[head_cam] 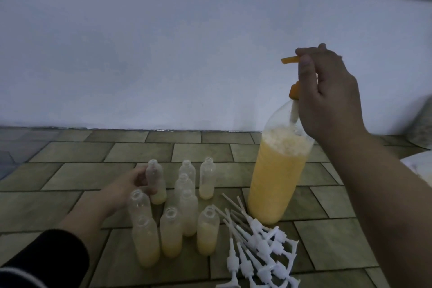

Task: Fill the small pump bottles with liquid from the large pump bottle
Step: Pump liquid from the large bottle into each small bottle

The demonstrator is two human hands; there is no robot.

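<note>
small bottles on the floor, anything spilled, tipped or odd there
No spill shows on the tiled floor. One small bottle, gripped by the left hand, leans off upright; the others stand straight, all uncapped. The white pump tops lie in a loose heap beside the large bottle.

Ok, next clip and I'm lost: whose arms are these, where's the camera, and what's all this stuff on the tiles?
There is no machine here. The single picture comes from a camera worn on a person's head, looking forward and down, so the arms are that person's own. The right hand grips the orange pump head of the large pump bottle, which stands on the tiled floor largely full of yellow-orange liquid. The left hand holds one small bottle among a cluster of small bottles, all uncapped; several hold some liquid at the bottom. Beside them lies a heap of white pump tops with their tubes, not yet fitted.
</note>
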